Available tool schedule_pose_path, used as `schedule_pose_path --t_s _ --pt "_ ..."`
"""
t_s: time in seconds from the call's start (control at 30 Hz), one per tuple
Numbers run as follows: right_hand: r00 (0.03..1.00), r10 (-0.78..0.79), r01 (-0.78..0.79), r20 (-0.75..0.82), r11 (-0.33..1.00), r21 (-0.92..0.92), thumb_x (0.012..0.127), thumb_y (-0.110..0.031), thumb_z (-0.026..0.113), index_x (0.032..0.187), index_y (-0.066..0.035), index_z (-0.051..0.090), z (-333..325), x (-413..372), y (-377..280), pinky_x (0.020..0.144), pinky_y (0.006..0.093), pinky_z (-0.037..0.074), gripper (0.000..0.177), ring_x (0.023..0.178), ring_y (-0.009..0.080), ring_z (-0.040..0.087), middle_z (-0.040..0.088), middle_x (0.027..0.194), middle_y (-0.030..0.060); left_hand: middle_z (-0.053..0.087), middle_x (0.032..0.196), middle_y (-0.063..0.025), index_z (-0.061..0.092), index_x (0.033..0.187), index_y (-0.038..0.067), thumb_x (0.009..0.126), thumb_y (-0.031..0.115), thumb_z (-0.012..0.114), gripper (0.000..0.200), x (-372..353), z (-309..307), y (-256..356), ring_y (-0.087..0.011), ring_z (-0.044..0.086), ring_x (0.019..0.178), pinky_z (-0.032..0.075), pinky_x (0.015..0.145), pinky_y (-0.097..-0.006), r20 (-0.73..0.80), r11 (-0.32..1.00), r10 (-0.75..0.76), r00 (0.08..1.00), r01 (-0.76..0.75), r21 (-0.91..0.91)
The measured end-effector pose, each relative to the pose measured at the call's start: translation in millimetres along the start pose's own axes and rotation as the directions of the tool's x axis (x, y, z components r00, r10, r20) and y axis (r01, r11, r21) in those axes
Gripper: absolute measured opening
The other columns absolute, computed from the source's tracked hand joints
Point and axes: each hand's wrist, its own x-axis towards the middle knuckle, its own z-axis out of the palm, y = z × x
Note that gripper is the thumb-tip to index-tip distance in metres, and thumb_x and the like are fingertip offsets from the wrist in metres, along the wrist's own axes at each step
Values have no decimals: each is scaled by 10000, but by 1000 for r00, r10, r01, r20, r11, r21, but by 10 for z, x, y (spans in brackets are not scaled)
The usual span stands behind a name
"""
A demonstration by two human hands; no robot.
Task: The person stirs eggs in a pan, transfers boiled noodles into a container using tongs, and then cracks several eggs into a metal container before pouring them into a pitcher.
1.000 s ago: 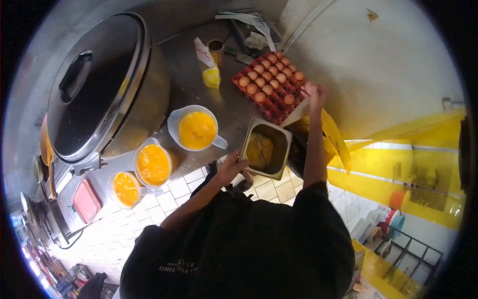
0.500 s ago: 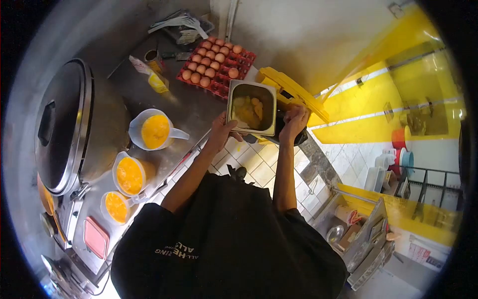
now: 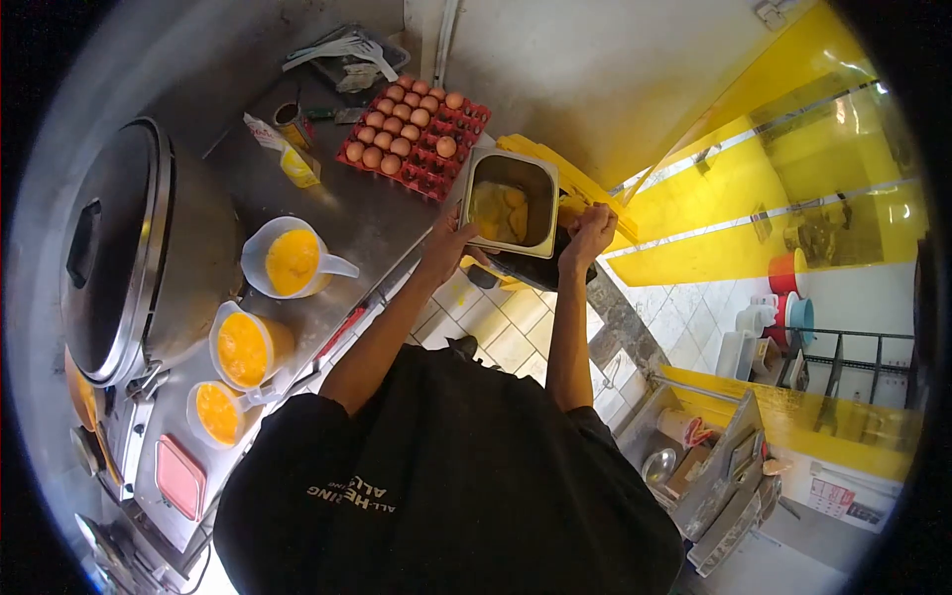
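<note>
My left hand [image 3: 450,246] grips the near left corner of a square metal container [image 3: 551,238], thumb over the rim. Inside are raw cracked eggs [image 3: 508,208], with yolks and clear whites showing. My right hand [image 3: 593,234] is closed, to the right of the container and above a black-lined bin [image 3: 535,273]. What its fingers hold, if anything, is hidden. Beyond the hands rises the bin's yellow lid [image 3: 613,198], tipped up. A red egg tray [image 3: 461,129] with several brown eggs [image 3: 395,125] lies on the steel counter, left of and beyond the container.
Along the counter [image 3: 372,213] stand three jugs of beaten egg [image 3: 293,263], [image 3: 244,349], [image 3: 218,413]. Behind them is a large lidded pot [image 3: 119,258]. A torn carton [image 3: 297,164] and a can [image 3: 290,121] sit near the tray. An open drawer [image 3: 734,446] is at right.
The view has shifted, so the counter items appear farther left. The yolks have slid within the container. My left hand keeps its hold, and my right hand stays closed beside the container.
</note>
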Motion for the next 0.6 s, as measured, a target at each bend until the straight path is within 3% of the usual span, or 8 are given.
schedule_pose_path --t_s 0.07,0.13,0.2,0.27,0.37,0.47,0.5,0.6 --pt "951 -210 286 228 880 -380 994 -299 536 997 -62 553 -35 110 198 595 215 367 238 667 53 410 468 762 -37 670 1003 -160 470 1266 -23 930 43 530 347 18 26 27 -237 697 676 590 487 -294 87 999 -29 996 26 26" --pt "952 -198 261 234 924 -278 989 -291 547 1002 -60 544 7 58 157 527 207 353 231 618 53 426 488 764 -23 671 1001 -161 474 1259 -21 930 51 531 342 61 25 49 -241 698 676 590 486 -296 58 999 -30 998 30 13" --pt "998 -56 59 27 990 -124 988 -278 553 1004 -57 547 101 -32 -72 499 205 345 221 598 55 437 498 755 -13 672 999 -162 479 1252 -20 930 60 533 336 75 4 58 -245 700 676 590 486 -297 14 1000 -27 1000 27 -4" --pt "997 -72 70 -17 993 -97 979 -253 554 996 -48 561 98 54 -112 532 210 362 206 627 57 448 504 760 -7 671 1016 -167 481 1253 -13 931 72 535 337 106 -7 53 -250 704 684 589 486 -294 48 999 -26 998 24 46" --pt "936 -224 339 271 780 -526 949 -210 551 1025 -50 561 163 118 -239 531 204 374 177 633 54 469 521 773 -8 673 1012 -170 475 1258 -10 932 70 524 339 145 15 18 -252 709 693 589 490 -289 55 999 -33 998 32 22" --pt "961 -138 236 240 861 -451 942 -210 554 1009 -33 570 208 67 -270 582 228 401 190 664 86 476 529 784 1 673 1003 -166 472 1265 -3 934 66 511 340 163 21 10 -247 709 693 589 495 -281 76 999 -44 996 45 -16" --pt "993 -54 79 102 963 -259 941 -238 559 1031 -17 568 105 141 -107 609 241 402 239 692 91 471 525 803 10 673 1003 -166 472 1265 -3 934 66 511 340 185 13 24 -247 709 693 589 495 -281 68 999 -27 997 29 -24" --pt "993 -110 119 51 966 -230 949 -219 562 993 -42 567 140 73 -126 561 227 384 183 629 82 461 515 775 -4 676 985 -164 467 1275 3 936 60 505 345 148 -2 26 -238 709 692 589 499 -275 74 999 -14 997 16 -32"
